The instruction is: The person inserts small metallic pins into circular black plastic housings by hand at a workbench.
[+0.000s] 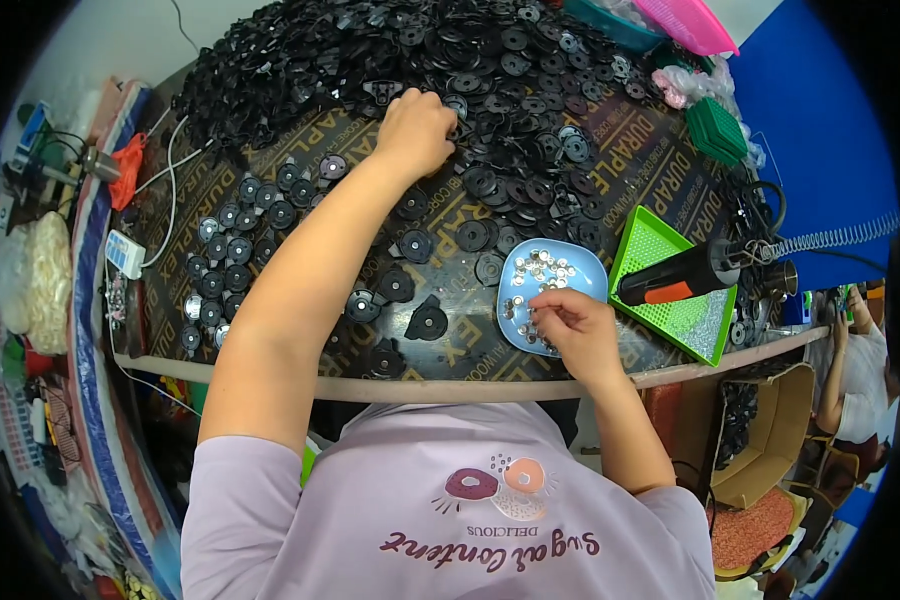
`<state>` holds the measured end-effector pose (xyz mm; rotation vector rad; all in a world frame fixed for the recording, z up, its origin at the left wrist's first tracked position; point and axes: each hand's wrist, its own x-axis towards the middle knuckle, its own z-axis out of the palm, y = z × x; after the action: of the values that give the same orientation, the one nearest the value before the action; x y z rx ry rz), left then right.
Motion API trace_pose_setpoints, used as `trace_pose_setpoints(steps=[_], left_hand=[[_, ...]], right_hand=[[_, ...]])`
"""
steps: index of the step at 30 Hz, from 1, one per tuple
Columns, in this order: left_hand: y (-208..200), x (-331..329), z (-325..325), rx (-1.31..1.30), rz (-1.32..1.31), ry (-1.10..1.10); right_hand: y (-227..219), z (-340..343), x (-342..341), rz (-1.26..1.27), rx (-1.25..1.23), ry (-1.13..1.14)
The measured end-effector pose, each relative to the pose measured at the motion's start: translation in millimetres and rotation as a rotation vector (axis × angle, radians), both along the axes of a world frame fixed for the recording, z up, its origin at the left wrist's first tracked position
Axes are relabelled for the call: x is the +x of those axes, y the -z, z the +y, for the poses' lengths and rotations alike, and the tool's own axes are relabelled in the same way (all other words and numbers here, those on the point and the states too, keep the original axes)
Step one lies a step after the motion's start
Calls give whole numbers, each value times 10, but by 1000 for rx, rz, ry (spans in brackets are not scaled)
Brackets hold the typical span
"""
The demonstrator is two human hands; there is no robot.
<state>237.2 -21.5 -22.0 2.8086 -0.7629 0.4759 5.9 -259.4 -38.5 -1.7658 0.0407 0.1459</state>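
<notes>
My left hand (417,132) reaches to the near edge of a big heap of black round plastic parts (350,50). Its fingers curl down among them, and whatever they grip is hidden. Over a light blue plate (592,268) at the right, my right hand (578,330) has its fingers drawn together in a pinch. Small silver metal discs (560,268) lie scattered on that plate, some touching the fingertips. Several black parts, including a cap-like one (427,320), lie loose between my arms. Left of my left forearm, black discs with metal centres (238,250) sit in a cluster.
A green triangular tray (650,235) stands right of the plate, with a black and orange electric screwdriver (675,278) over it on a coiled spring (840,235). Green baskets (716,132) sit at the back right. A white power strip (124,254) hangs at the left edge.
</notes>
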Motion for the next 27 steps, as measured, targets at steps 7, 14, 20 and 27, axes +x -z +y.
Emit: trace_pose_setpoints(steps=[7,14,20,27], left_hand=[[-101,115,-22,-362,225,-137],[-420,-36,29,-1287,1371,337],[-543,-219,-602,-1212,1457,527],[-357,-304,-973,-817,962,313]], right_hand=[[-393,30,-80,-351,-849,-134],[-1173,-671,-115,-310,-95,-12],[-1115,-1332,846,-381,381,198],[-725,-862,1505,-189,11,13]])
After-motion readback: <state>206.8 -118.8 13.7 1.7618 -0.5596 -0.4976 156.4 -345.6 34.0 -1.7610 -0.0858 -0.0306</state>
